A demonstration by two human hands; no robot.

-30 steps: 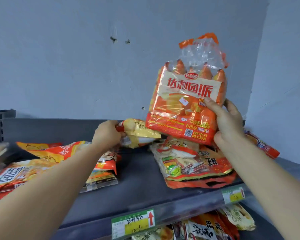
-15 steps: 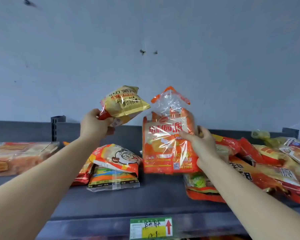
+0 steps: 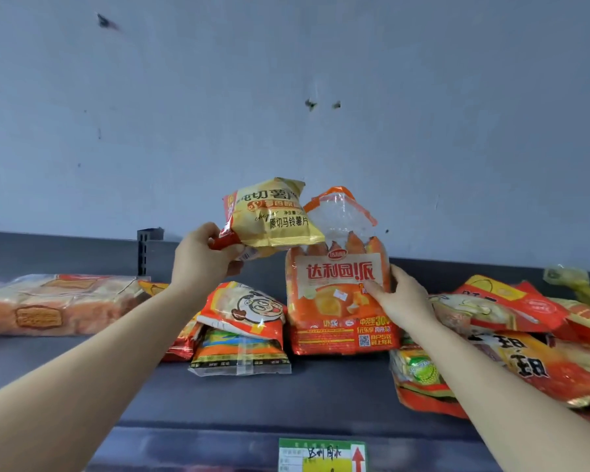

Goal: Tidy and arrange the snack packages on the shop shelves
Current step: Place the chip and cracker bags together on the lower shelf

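Observation:
My left hand (image 3: 201, 258) grips the lower corner of a yellow chip bag (image 3: 273, 216), holding it in the air above the shelf. My right hand (image 3: 401, 294) holds the right edge of a tall orange pie package (image 3: 334, 301) with a clear top; the package stands upright in the middle of the dark grey shelf (image 3: 286, 396). The chip bag overlaps the pie package's upper left corner.
Left of the pie package lie stacked snack packs with a cartoon face (image 3: 246, 311). A long bread-like pack (image 3: 55, 304) lies at far left. A heap of red and orange packs (image 3: 511, 338) fills the right. A green-yellow price tag (image 3: 322, 454) sits on the shelf's front edge.
The pie package has come down from the air to stand upright on the shelf. My left hand has lifted the yellow chip bag up off the shelf. The view has shifted left.

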